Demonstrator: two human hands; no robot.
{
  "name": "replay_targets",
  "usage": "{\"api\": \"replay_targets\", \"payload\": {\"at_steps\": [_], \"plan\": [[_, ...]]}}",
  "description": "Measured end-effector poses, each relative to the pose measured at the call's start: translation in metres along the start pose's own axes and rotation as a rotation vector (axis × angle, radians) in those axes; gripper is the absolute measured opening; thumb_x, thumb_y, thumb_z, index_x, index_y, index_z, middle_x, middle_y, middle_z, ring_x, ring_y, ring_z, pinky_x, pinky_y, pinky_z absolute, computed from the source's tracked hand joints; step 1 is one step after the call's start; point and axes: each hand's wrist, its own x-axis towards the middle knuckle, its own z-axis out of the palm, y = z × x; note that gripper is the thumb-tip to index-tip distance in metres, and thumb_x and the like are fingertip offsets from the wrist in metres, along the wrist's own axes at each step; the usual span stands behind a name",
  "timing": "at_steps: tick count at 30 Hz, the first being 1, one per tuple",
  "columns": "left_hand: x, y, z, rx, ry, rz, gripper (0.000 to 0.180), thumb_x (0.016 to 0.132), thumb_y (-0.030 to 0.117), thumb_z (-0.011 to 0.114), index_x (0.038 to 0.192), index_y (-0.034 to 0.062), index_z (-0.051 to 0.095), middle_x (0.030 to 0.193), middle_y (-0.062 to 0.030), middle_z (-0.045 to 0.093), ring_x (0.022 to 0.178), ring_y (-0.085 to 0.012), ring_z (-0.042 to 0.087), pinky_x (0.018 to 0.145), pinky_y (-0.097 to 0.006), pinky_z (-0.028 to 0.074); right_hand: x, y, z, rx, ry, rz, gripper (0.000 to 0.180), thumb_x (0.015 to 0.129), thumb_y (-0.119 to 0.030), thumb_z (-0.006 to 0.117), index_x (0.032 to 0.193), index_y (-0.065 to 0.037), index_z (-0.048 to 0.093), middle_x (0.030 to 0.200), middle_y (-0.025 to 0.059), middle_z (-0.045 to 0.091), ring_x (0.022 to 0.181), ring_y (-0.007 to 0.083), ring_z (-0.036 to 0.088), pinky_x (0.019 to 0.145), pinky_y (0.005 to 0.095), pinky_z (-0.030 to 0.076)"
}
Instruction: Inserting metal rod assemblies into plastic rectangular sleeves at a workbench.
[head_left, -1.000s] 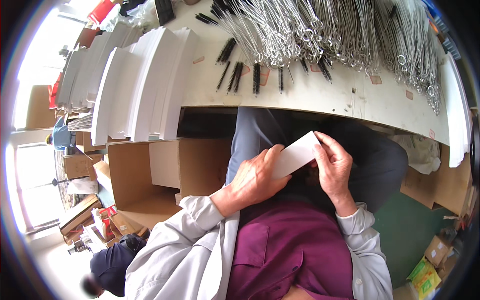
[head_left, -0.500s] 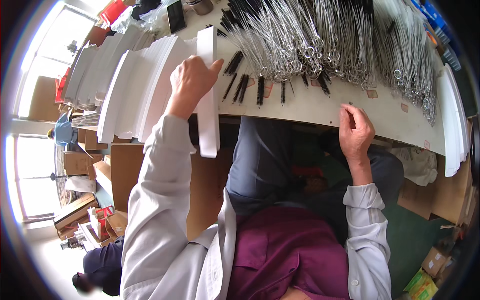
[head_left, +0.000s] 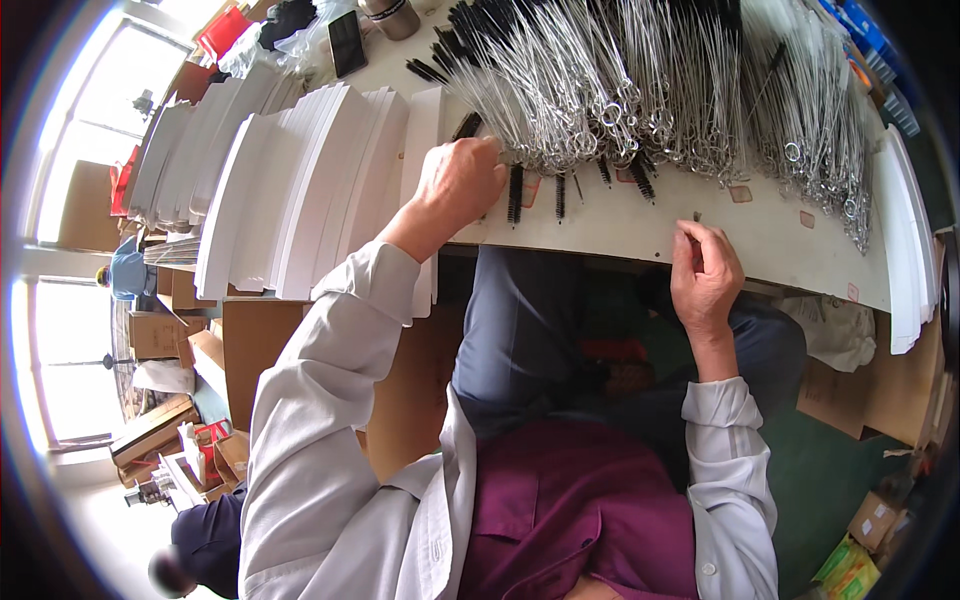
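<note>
My left hand (head_left: 453, 195) is over the small black bristle brushes at the table's near edge, its fingers curled. It covers some of them, and whatever it grips is hidden. Other small black brushes (head_left: 515, 194) lie just right of it. A long white card strip (head_left: 424, 125) lies beside it, partly behind the hand and wrist. My right hand (head_left: 706, 285) hovers at the table's front edge with fingers bent toward the thumb; I cannot make out anything between them. Beyond both hands is a big heap of wire-handled brushes (head_left: 620, 90) with looped ends.
Rows of folded white card strips (head_left: 290, 190) stand on the left of the table (head_left: 600, 222). More white strips (head_left: 905, 240) are at the right edge. A phone (head_left: 347, 45) and a metal cup (head_left: 392, 17) are at the back. Cardboard boxes (head_left: 160, 330) stand on the left.
My left hand has let go of the white card strip and moved right and down onto the small brushes. The strip now lies next to the row. My right hand has barely moved.
</note>
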Motion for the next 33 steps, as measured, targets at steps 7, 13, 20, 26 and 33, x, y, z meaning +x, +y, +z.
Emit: {"api": "replay_targets", "payload": {"at_steps": [7,13,20,26,33], "plan": [[-0.003,-0.004,0.01,-0.001,0.093,0.133,0.013,0.09,0.017,0.065,0.085,0.0051,0.065,0.085,-0.0151,0.069,0.077,-0.0388,0.069,0.07,-0.048,0.057,0.0,0.0,0.0,-0.031,-0.027,0.004,0.009,0.091,-0.001,0.073,0.1,-0.004,0.072,0.084,0.0075,0.069,0.064,0.0205,0.065,0.058,0.0311,0.052],[-0.008,0.004,-0.017,-0.314,0.268,0.038,0.011,0.082,0.012,0.068,0.079,0.0019,0.064,0.083,-0.0157,0.068,0.072,-0.0343,0.07,0.069,-0.045,0.057,0.002,-0.002,0.0,-0.011,0.006,-0.015,0.008,0.092,0.0,0.072,0.1,-0.003,0.072,0.082,0.0068,0.067,0.062,0.0189,0.063,0.056,0.0298,0.05],[-0.001,-0.007,-0.041,-0.574,0.43,-0.046,0.008,0.084,0.004,0.066,0.086,-0.0036,0.067,0.111,-0.0134,0.075,0.082,-0.0123,0.073,0.068,-0.029,0.058,0.004,-0.022,-0.003,0.071,-0.069,0.024,0.007,0.091,0.001,0.073,0.097,-0.002,0.073,0.084,0.0086,0.07,0.068,0.0205,0.066,0.06,0.0297,0.052],[0.015,-0.014,-0.071,-1.112,0.434,-0.073,0.014,0.093,0.006,0.062,0.09,-0.0065,0.066,0.119,-0.0231,0.071,0.094,-0.0198,0.076,0.073,-0.03,0.063,0.027,-0.07,0.044,0.276,-0.23,-0.27,0.017,0.089,-0.003,0.07,0.105,0.0,0.07,0.1,0.0162,0.073,0.087,0.0351,0.071,0.078,0.0434,0.059],[0.009,-0.016,-0.1,-1.327,0.485,-0.074,0.015,0.1,0.007,0.058,0.096,-0.0058,0.066,0.117,-0.0207,0.071,0.101,-0.0233,0.074,0.084,-0.037,0.065,0.061,-0.105,0.143,0.78,-0.596,0.276,0.052,0.099,-0.015,0.068,0.141,0.011,0.053,0.129,0.0247,0.066,0.121,0.0294,0.066,0.104,0.0385,0.054]]}}
